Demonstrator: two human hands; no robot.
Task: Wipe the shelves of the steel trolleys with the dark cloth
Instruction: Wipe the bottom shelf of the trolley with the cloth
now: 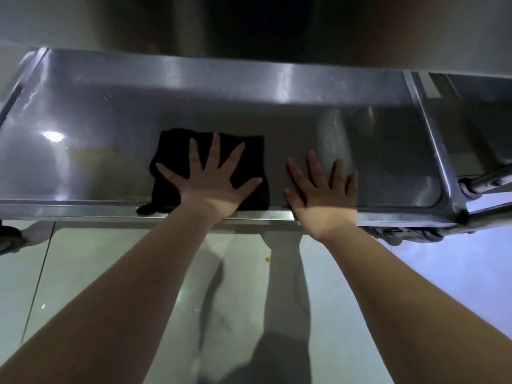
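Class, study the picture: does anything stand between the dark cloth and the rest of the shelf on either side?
To the right, yes: the right hand lies flat on the shelf just beside the dark cloth, which the left hand presses. To the left, nothing visible stands in the way.

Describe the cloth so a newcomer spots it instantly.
Find the long steel shelf across the view. Near its front edge, left of centre, the dark cloth lies under the spread left hand. It is the only black thing there; the right hand beside it rests on bare steel.
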